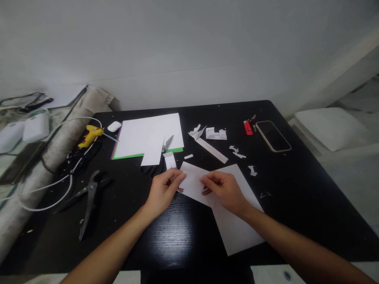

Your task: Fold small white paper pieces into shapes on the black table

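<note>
My left hand (166,185) pinches the left edge of a piece of white paper (192,178) above the black table. My right hand (225,189) is closed too, thumb against fingers, at the right part of the same piece. Under my right hand and wrist lies a larger white sheet (237,228). Just beyond my left hand are scissors (167,145), their blades resting over paper and their dark handles partly hidden by a small folded white strip (169,160).
A stack of paper (148,132) with a white top sheet lies at the back. Paper scraps (215,134) are scattered right of it. On the left are a yellow glue gun (90,136), pliers (90,193) and a white cable (71,185). A red lighter (248,127) and phone (272,136) lie right.
</note>
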### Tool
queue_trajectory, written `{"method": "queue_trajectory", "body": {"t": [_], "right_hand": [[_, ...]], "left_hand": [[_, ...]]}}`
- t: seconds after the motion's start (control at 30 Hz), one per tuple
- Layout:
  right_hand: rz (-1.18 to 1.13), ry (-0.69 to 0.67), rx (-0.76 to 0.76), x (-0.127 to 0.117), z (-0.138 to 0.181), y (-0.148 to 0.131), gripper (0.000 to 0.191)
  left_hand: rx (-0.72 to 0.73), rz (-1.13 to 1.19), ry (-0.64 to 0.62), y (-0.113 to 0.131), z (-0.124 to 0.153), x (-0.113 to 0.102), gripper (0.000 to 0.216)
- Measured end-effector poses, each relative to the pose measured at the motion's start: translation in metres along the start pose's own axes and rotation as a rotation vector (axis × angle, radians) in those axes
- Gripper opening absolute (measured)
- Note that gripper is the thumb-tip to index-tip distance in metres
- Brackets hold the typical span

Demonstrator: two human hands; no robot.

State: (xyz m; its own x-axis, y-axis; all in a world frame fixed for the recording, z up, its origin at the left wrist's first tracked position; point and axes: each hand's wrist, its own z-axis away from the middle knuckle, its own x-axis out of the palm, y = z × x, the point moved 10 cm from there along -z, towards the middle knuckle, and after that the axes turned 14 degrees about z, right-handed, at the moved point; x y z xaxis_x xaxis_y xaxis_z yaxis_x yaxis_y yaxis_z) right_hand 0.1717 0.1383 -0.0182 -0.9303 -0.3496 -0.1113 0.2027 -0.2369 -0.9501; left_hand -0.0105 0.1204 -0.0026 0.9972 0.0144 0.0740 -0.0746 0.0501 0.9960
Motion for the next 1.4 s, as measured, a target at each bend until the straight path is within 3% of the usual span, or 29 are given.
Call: {"method": "queue_trajectory", "body": {"t": [0.4,0.53,0.8,1.23,1.4], "right_hand": [[-0.053,-0.051,0.036,0.007,-0.002,0.008,0.043],[-0.057,-0.022,0.032,0.004,-0.004,0.007,0.044],[-0.083,-0.048,0.044,0.008,-0.004,0.009,0.046],[-0.061,-0.015,0.017,0.001,-0.004,0.008,0.041],[-0.115,-0.023,0.034,0.002,-0.005,0.009,0.036]], "left_hand": [[-0.097,0.108,-0.035,-0.011,-0.001,0.006,0.031],[-0.107,0.052,-0.082,-0.014,0.0,0.01,0.031],[-0.094,0.034,-0.053,-0.012,-0.002,0.004,0.037],[-0.128,0.16,-0.089,-0.012,-0.003,0.01,0.052],[-0.224,0.26,-0.124,-0.021,-0.001,0.016,0.055]]}}
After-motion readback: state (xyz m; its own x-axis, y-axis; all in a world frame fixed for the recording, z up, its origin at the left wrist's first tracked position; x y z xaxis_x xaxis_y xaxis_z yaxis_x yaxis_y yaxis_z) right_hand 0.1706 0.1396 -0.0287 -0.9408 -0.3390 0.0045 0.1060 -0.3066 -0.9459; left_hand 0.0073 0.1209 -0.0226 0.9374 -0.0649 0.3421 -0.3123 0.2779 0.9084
